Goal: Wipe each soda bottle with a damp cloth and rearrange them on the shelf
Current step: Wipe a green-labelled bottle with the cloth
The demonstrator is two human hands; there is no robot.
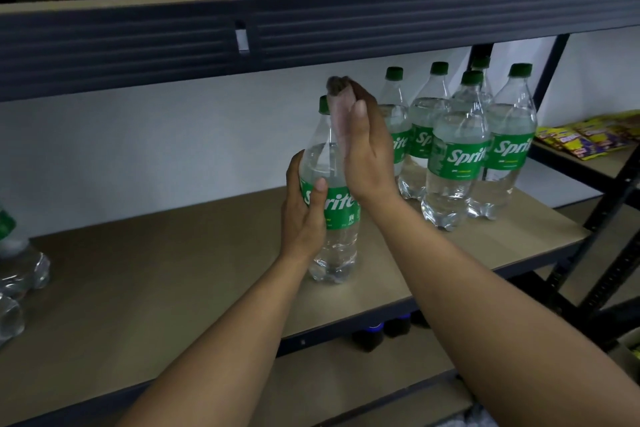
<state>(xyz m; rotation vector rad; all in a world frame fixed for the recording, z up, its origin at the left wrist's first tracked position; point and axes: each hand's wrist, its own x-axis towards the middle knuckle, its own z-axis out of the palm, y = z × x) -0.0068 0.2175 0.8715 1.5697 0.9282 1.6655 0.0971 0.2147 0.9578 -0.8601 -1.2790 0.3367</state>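
At frame centre, the left hand (pixel 302 218) gripped a Sprite bottle (pixel 322 163) standing on the shelf board (pixel 173 270), thumb curled over its label. The right hand (pixel 367 156), fingers pressed together, pinched a blurred cloth (pixel 341 121) against the bottle's neck. Five other Sprite bottles (pixel 453 156) stood clustered at right.

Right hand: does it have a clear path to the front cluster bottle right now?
Probably yes: the front bottle stands near the shelf edge, right of the right hand, nothing between. That hand holds a cloth against the held bottle in the left hand, though.
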